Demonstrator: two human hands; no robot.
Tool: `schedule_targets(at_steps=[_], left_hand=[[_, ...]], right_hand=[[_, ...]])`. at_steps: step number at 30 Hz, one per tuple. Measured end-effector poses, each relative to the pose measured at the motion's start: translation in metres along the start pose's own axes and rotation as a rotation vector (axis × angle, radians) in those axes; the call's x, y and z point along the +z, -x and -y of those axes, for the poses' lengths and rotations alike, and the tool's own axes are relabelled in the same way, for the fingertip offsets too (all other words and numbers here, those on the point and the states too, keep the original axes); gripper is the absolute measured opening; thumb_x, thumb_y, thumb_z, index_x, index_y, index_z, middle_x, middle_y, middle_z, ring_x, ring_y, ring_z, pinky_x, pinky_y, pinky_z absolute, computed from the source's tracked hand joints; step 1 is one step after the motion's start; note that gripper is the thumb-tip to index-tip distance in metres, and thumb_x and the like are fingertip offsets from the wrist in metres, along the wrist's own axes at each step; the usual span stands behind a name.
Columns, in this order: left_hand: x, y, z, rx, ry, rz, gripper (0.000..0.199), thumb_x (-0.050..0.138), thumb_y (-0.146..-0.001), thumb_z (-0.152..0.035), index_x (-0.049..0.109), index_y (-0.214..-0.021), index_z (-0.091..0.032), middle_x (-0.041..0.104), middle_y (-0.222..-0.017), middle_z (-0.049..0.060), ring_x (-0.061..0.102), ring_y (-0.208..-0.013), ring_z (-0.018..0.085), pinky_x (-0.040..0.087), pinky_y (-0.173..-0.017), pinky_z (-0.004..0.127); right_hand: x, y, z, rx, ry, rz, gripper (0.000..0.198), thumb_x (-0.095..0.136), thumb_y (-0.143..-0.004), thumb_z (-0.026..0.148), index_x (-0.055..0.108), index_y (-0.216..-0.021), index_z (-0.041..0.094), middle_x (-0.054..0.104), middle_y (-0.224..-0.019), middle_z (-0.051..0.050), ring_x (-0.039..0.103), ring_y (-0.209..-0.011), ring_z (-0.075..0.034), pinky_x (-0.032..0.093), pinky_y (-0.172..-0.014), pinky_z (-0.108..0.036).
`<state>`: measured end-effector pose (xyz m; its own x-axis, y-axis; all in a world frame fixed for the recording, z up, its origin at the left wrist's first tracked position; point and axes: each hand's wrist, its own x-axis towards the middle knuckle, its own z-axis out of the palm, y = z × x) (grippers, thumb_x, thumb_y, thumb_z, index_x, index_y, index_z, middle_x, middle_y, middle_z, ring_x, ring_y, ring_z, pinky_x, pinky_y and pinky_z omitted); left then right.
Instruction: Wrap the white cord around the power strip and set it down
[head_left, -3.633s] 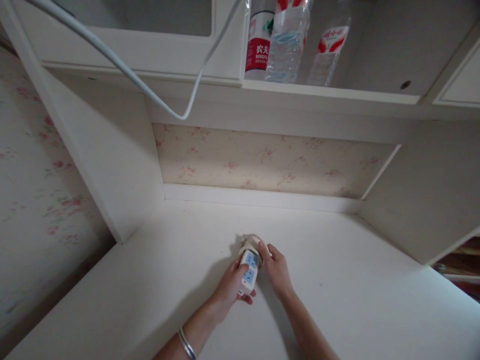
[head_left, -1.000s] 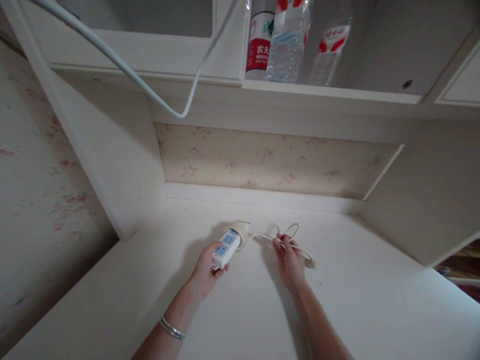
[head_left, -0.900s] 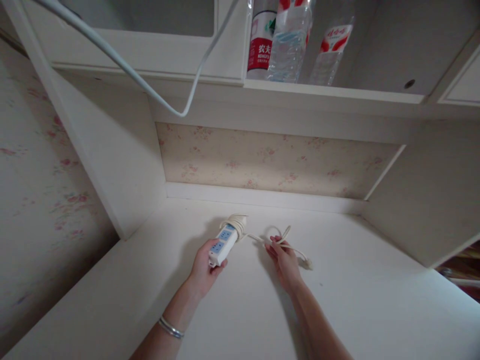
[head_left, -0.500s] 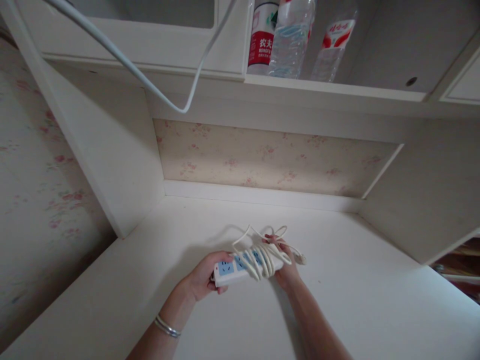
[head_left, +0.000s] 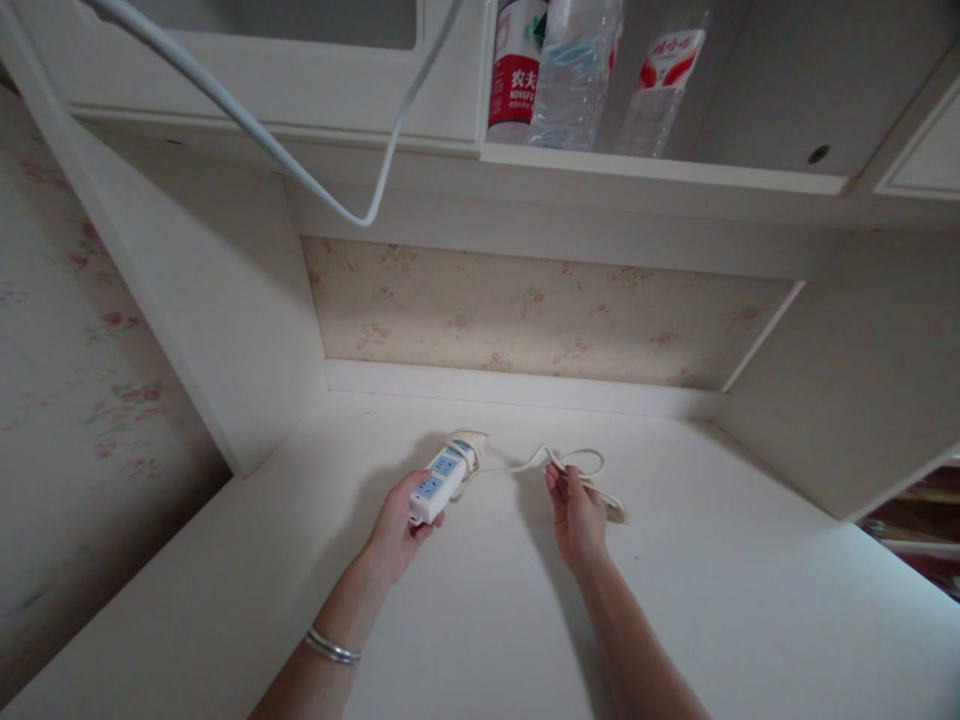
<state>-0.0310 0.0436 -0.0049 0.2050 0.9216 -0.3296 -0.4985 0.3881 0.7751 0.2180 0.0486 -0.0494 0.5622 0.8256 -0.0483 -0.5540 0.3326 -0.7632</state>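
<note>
A person's left hand [head_left: 397, 520] holds a white power strip [head_left: 439, 484] by its near end, fingers wrapped around the body, above a white surface [head_left: 465, 620] set in an alcove. The strip's blue-faced sockets face up, and it angles away from the person toward the back wall. A few turns of its cream cord [head_left: 517, 466] are wound around the far end of the strip; from there the cord runs right to the right hand [head_left: 577, 515]. That hand's grip is narrow, fingertips pinched on the cord, with a loose loop rising just beyond the fingers and the rest of the cord trailing down to the right, where its plug end [head_left: 616, 513] lies just beside the hand. The two hands are apart, the cord stretched between them. A silver bracelet [head_left: 331, 648] circles the left wrist.

Behind the hands, floral wallpaper [head_left: 525, 310] lines the back of the alcove. On the shelf [head_left: 660, 172] above stand three plastic water bottles: one with a red label [head_left: 516, 75], a clear one [head_left: 574, 70] beside it and a third with a red-and-white label [head_left: 664, 80]. A thick white cable [head_left: 255, 135] hangs in a sag across the upper left, in front of a cabinet.
</note>
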Motion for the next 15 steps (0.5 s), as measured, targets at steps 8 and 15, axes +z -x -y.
schedule_targets(at_steps=[8,15], left_hand=[[0.003,0.014,-0.015,-0.011,0.167,0.179,0.018,0.052,-0.079,-0.029,0.056,-0.079,-0.011,0.062,-0.059,0.004,0.042,-0.029,0.006,0.024,-0.026,0.016],[-0.002,0.021,-0.010,-0.172,0.043,0.394,0.026,0.052,-0.074,-0.030,0.063,-0.081,-0.008,0.063,-0.058,0.008,0.044,-0.030,0.008,0.028,-0.026,0.018]], right_hand=[[-0.005,-0.002,-0.012,0.036,0.132,-0.033,0.033,0.079,-0.058,0.034,0.059,-0.081,0.019,0.071,-0.079,-0.001,0.068,-0.080,-0.018,0.056,-0.073,-0.026],[-0.013,-0.011,-0.010,-0.058,0.119,-0.134,0.033,0.077,-0.059,0.035,0.055,-0.079,0.021,0.067,-0.075,0.002,0.067,-0.079,-0.015,0.055,-0.070,-0.023]])
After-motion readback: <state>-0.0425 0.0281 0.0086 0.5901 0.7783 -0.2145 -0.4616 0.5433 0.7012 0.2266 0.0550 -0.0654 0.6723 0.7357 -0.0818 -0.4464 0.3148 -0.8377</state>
